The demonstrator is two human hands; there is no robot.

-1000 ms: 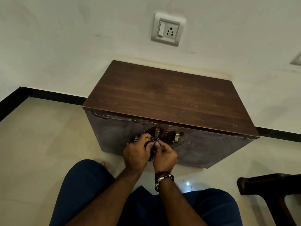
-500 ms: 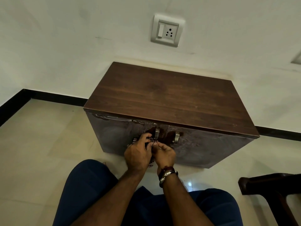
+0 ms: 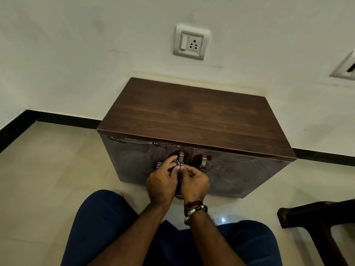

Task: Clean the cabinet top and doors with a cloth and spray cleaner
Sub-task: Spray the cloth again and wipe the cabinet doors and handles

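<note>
I see both hands, left hand and right hand, fingers closed on a bunched checked cloth against the left door handle; cabinet doors smeared, floor open left.

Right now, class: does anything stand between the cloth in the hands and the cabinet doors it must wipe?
Nothing visible does. Both hands, left and right, hold the cloth directly at the doors, beside the handles.

Cabinet top matt dark woodgrain; doors below it smeared, streaky; handles brushed metal; floor glossy tile.
</note>
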